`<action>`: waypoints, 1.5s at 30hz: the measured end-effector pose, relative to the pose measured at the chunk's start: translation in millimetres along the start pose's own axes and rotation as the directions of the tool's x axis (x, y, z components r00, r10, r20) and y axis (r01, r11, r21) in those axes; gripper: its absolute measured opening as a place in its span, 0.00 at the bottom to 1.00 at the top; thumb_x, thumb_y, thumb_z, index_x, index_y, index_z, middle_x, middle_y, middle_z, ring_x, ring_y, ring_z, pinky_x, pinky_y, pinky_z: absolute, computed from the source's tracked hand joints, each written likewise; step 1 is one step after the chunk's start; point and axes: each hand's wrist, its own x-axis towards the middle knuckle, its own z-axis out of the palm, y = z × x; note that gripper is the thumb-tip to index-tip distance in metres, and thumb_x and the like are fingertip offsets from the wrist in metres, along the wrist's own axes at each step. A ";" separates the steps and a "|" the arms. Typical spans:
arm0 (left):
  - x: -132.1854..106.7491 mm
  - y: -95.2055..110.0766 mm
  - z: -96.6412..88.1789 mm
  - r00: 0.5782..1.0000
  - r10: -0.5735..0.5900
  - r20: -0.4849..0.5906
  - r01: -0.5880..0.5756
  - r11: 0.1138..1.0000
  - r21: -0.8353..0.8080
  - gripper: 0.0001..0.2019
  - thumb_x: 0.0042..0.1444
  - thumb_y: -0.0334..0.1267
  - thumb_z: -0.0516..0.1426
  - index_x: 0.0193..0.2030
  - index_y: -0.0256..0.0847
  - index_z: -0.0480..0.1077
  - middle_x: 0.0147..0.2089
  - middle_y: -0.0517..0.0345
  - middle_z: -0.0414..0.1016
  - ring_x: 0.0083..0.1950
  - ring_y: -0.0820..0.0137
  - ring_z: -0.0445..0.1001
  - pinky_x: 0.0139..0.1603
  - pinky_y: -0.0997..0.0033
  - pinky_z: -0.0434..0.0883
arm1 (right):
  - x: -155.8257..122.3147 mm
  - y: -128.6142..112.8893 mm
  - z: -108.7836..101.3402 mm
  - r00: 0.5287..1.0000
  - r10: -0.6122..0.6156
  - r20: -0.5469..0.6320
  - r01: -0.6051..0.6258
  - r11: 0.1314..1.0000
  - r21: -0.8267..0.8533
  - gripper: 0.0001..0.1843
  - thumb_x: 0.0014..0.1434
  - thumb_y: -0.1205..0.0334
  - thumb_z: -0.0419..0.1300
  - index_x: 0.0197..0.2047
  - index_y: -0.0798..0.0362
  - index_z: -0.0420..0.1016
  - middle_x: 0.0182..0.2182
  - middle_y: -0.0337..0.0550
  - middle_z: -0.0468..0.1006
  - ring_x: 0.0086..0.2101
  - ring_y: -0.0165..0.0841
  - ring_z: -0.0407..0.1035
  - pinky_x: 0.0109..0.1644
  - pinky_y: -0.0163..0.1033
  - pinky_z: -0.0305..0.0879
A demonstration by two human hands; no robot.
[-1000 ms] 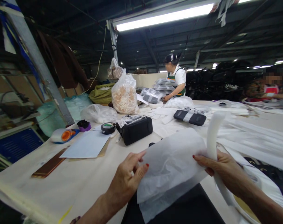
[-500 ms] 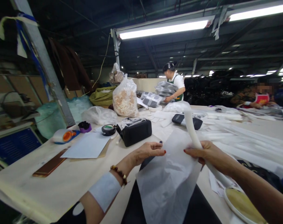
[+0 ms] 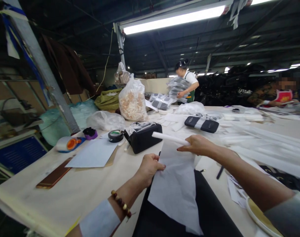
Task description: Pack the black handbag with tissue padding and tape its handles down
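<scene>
From where I watch, the flat black piece (image 3: pixel 214 204) runs out of my head view at the bottom, and the white sheet (image 3: pixel 176 191) lying over it hides much of its middle. The round tub (image 3: pixel 255 215) at lower right is cut off too, partly behind my right forearm; I can't make out what it holds. The near end of the white strip (image 3: pixel 167 136) disappears into my right hand (image 3: pixel 199 144), whose fingers are closed around it, thumb and fingertips drawn in. They sit at the sheet's upper end, but I can't tell whether they also pinch it. My left hand (image 3: pixel 148 168) has its fingers curled and nearly together, thumb on the sheet's left edge; the fingertips behind are hidden. The sheet slopes down between both hands, above the counter (image 3: pixel 21 194), just nearer me than the black case (image 3: pixel 148 138).
</scene>
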 end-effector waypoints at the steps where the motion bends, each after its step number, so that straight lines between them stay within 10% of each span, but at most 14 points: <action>1: 2.9 0.7 -4.0 1.000 -0.008 -0.020 0.009 1.000 0.014 0.13 0.30 0.24 0.58 0.28 0.34 0.68 0.19 0.61 0.70 0.19 0.72 0.67 0.20 0.74 0.64 | 5.1 -2.4 -0.1 1.000 0.015 0.017 -0.016 1.000 0.019 0.18 0.38 0.51 0.70 0.16 0.53 0.67 0.08 0.34 0.60 0.13 0.27 0.56 0.16 0.33 0.47; 12: 17.5 -28.9 -39.5 0.990 -0.073 -0.120 0.094 0.979 0.179 0.11 0.30 0.21 0.54 0.24 0.34 0.68 0.15 0.66 0.64 0.18 0.73 0.65 0.18 0.77 0.58 | 2.0 52.3 66.0 0.926 0.284 0.249 -0.366 0.837 0.406 0.07 0.56 0.61 0.57 0.33 0.57 0.65 0.27 0.39 0.71 0.16 0.20 0.56 0.17 0.28 0.53; 24: 12.5 -34.1 -54.3 0.983 -0.129 -0.132 0.155 0.965 0.210 0.12 0.33 0.23 0.52 0.29 0.34 0.68 0.20 0.60 0.70 0.21 0.70 0.69 0.20 0.76 0.60 | 20.8 18.6 113.5 0.872 0.344 0.349 -0.471 0.785 0.403 0.11 0.58 0.66 0.58 0.25 0.57 0.63 0.17 0.27 0.61 0.15 0.19 0.54 0.16 0.26 0.53; 36: -5.4 -11.4 -34.1 0.986 -0.161 0.034 0.149 0.961 0.231 0.26 0.35 0.26 0.58 0.47 0.33 0.64 0.19 0.73 0.56 0.18 0.77 0.60 0.17 0.78 0.53 | -29.2 72.4 47.0 0.902 0.378 0.210 -0.432 0.813 0.389 0.07 0.49 0.73 0.55 0.26 0.53 0.60 0.09 0.28 0.58 0.12 0.23 0.53 0.14 0.28 0.47; 39: -10.3 -7.9 -28.4 0.987 -0.156 0.035 0.112 0.830 0.546 0.34 0.39 0.25 0.56 0.58 0.31 0.57 0.21 0.71 0.56 0.21 0.74 0.62 0.20 0.76 0.58 | -35.1 82.4 59.8 0.890 0.413 0.192 -0.455 0.829 0.327 0.09 0.48 0.74 0.54 0.28 0.52 0.59 0.09 0.27 0.58 0.11 0.23 0.53 0.13 0.28 0.46; 45: -22.7 8.4 -15.9 0.962 0.061 0.267 -0.272 0.085 0.959 0.41 0.45 0.23 0.52 0.67 0.36 0.42 0.53 0.42 0.65 0.51 0.56 0.66 0.51 0.57 0.63 | -35.8 90.4 75.5 0.916 0.385 0.111 -0.400 0.892 0.212 0.09 0.50 0.73 0.55 0.32 0.52 0.58 0.11 0.26 0.59 0.12 0.24 0.56 0.13 0.29 0.49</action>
